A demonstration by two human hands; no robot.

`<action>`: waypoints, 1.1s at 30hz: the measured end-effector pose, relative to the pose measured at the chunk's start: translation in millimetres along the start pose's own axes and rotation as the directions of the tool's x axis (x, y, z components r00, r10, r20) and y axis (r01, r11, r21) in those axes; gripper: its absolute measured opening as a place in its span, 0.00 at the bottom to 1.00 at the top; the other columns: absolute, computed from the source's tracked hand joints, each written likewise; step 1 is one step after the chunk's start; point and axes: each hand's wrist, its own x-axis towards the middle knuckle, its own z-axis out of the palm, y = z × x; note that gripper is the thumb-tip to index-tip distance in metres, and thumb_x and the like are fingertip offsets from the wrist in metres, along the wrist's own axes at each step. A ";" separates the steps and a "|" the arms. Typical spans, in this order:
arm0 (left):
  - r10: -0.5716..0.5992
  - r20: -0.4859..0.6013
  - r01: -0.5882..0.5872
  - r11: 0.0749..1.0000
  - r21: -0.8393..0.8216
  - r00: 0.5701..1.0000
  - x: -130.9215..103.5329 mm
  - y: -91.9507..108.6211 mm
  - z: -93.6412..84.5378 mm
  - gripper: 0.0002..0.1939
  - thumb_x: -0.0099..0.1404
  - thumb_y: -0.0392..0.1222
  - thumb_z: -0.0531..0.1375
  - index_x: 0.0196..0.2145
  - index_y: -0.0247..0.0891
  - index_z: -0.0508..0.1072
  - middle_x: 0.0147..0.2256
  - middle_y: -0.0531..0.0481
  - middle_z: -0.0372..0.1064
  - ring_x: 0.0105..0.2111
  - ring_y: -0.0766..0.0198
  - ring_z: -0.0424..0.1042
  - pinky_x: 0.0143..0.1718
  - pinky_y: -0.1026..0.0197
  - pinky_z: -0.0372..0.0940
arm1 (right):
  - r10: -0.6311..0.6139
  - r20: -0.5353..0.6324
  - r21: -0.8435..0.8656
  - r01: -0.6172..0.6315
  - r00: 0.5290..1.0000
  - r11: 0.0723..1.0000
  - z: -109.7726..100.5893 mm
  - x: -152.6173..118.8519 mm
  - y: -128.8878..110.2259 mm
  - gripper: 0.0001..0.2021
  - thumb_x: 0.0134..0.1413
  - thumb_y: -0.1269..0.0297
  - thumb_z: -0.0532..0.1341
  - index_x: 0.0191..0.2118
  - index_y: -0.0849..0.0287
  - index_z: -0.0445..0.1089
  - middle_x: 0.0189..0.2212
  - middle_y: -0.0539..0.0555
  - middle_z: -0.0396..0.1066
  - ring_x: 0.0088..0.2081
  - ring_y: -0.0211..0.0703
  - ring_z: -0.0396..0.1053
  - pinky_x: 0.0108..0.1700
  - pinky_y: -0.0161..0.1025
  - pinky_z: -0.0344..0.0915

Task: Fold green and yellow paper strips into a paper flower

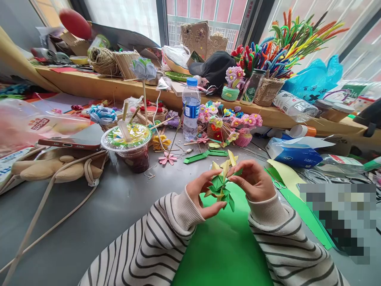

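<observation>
Between my two hands is a folded paper flower (220, 190) with green leaf-like pieces and pale yellow petals. My left hand (202, 194) is closed around its left side, thumb below and fingers above. With thumb and fingertips, my right hand (253, 180) pinches a green piece at the flower's upper right. Under both hands lies a large green sheet (226, 242). Just beyond them are folded green paper strips (196, 157) and a pink paper flower (167, 158).
A lidded drink cup (133, 159), a water bottle (191, 111) and flower bunches (229, 119) stand behind. Left lies a phone (70, 143) on a bag with long straps (44, 198). Scissors (279, 183) and a blue tissue pack (293, 153) are right. A crowded wooden ledge (166, 94) runs behind.
</observation>
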 end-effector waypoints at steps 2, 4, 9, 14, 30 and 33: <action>-0.046 0.010 0.047 0.994 -0.101 0.999 1.0 -0.4 -1.0 0.31 0.43 0.39 0.62 0.46 0.38 0.59 0.34 0.45 0.67 0.30 0.63 0.69 0.32 0.61 0.66 | 0.012 0.008 0.012 -0.012 1.000 1.000 0.4 0.2 0.2 0.08 0.40 0.69 0.62 0.28 0.56 0.61 0.23 0.47 0.65 0.26 0.35 0.66 0.28 0.36 0.68; -0.054 0.040 0.060 0.982 -0.180 0.998 1.9 -1.1 -1.7 0.35 0.37 0.41 0.65 0.45 0.38 0.60 0.35 0.44 0.67 0.32 0.61 0.69 0.33 0.60 0.66 | 0.022 0.008 0.015 -0.022 1.000 1.000 0.4 0.4 0.4 0.08 0.40 0.68 0.62 0.28 0.56 0.61 0.23 0.47 0.65 0.26 0.35 0.66 0.28 0.36 0.68; -0.079 0.037 0.083 0.989 -0.125 0.996 2.6 -2.1 -1.2 0.34 0.37 0.38 0.66 0.45 0.39 0.59 0.33 0.45 0.67 0.30 0.64 0.69 0.32 0.62 0.66 | 0.047 0.008 0.015 -0.047 0.999 0.999 -1.2 0.4 1.8 0.08 0.40 0.68 0.62 0.28 0.56 0.61 0.22 0.47 0.65 0.26 0.34 0.66 0.28 0.35 0.68; -0.076 -0.011 0.075 0.997 -0.015 0.997 3.3 -0.8 0.3 0.23 0.44 0.37 0.62 0.40 0.36 0.61 0.26 0.49 0.67 0.24 0.68 0.68 0.29 0.65 0.64 | 0.067 0.059 0.002 -0.068 0.996 0.998 -4.8 1.0 5.7 0.08 0.40 0.69 0.62 0.29 0.56 0.62 0.23 0.47 0.67 0.27 0.34 0.66 0.30 0.34 0.67; -0.050 -0.017 0.052 0.992 0.117 0.999 2.2 -2.3 -2.3 0.25 0.42 0.37 0.62 0.40 0.35 0.62 0.27 0.49 0.67 0.24 0.69 0.67 0.28 0.66 0.65 | 0.132 0.069 -0.019 -0.131 0.989 0.991 -4.8 -0.8 11.6 0.08 0.40 0.68 0.62 0.29 0.57 0.61 0.23 0.47 0.67 0.26 0.33 0.66 0.29 0.32 0.66; -0.072 -0.020 0.074 0.989 0.128 0.997 2.0 -2.8 -3.1 0.23 0.43 0.38 0.62 0.39 0.35 0.63 0.26 0.49 0.68 0.24 0.68 0.68 0.29 0.65 0.65 | 0.155 0.040 0.017 -0.156 0.987 0.988 -1.8 -2.4 11.0 0.08 0.39 0.68 0.63 0.28 0.57 0.62 0.22 0.47 0.67 0.26 0.33 0.66 0.28 0.32 0.65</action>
